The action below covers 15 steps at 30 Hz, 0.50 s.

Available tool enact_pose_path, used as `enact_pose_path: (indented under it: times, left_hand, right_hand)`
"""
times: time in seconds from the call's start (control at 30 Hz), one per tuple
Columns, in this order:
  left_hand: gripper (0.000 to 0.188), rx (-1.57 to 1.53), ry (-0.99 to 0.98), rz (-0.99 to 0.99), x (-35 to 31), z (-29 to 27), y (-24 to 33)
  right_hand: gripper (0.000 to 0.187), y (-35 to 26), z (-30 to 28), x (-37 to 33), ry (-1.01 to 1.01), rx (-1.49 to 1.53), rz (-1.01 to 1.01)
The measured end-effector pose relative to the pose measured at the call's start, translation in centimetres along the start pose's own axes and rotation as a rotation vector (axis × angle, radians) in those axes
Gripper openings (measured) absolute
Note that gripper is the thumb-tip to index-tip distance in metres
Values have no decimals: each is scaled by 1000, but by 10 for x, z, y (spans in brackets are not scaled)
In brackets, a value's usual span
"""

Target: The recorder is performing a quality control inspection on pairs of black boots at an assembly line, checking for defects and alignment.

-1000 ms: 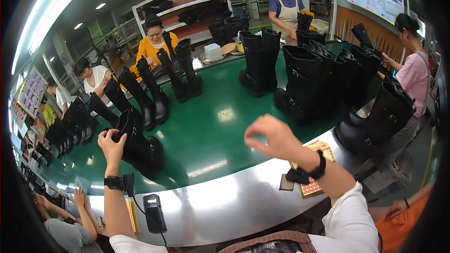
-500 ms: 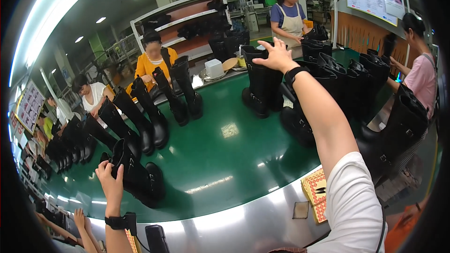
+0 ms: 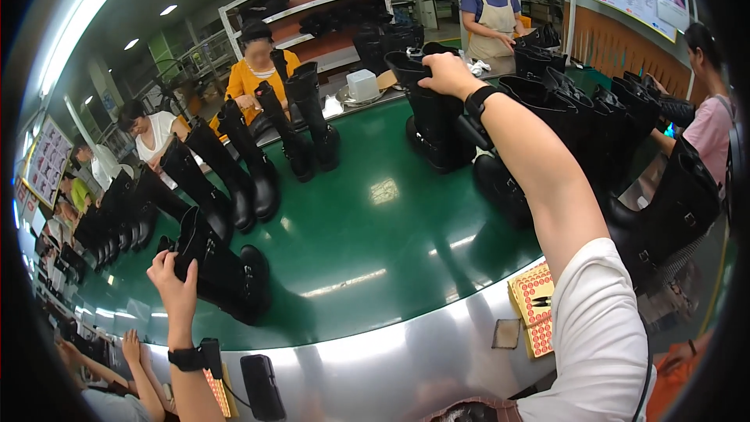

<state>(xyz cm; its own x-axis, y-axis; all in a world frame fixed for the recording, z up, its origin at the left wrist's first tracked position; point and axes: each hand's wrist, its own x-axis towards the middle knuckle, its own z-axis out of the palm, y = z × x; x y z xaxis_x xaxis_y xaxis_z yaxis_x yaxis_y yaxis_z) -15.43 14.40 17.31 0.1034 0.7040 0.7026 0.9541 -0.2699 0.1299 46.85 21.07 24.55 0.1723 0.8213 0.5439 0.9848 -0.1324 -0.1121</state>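
My left hand (image 3: 173,281) grips the top of a black boot (image 3: 234,285) with a buckled strap at the ankle. That boot stands tilted at the near left of the green work surface (image 3: 344,242), its toe to the right. My right arm reaches far forward. With fingers bent over the rim, my right hand (image 3: 451,78) holds a tall black boot (image 3: 428,129) by its shaft top at the far side. Another dark boot seems to stand close behind it, partly hidden by my hand and wrist.
Rows of black boots (image 3: 246,164) line the left side. More boots (image 3: 656,211) crowd the right. Sticker sheets (image 3: 533,312) and a black phone (image 3: 263,387) lie on the metal near edge. Across the table works a person in orange (image 3: 289,62); other people stand around.
My right hand has come down from spread fingers above the far boot to a grip on its rim. That boot now leans more to the left. My left hand keeps its boot.
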Motion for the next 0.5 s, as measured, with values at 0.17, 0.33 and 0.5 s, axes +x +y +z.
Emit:
enact_pose_path:
  times: [0.17, 0.33, 0.5]
  left_hand:
    - [58, 57, 170, 6, -6, -28, 33]
    - [91, -547, -97, 211, -79, -62, 154]
    - [93, -1003, -333, 126, -175, -70, 254]
  right_hand:
    - [33, -59, -63, -36, 251, 75, -105]
    - [29, -117, -160, -117, 325, 62, -209]
    - [34, -195, -205, -296, 364, 465, -482]
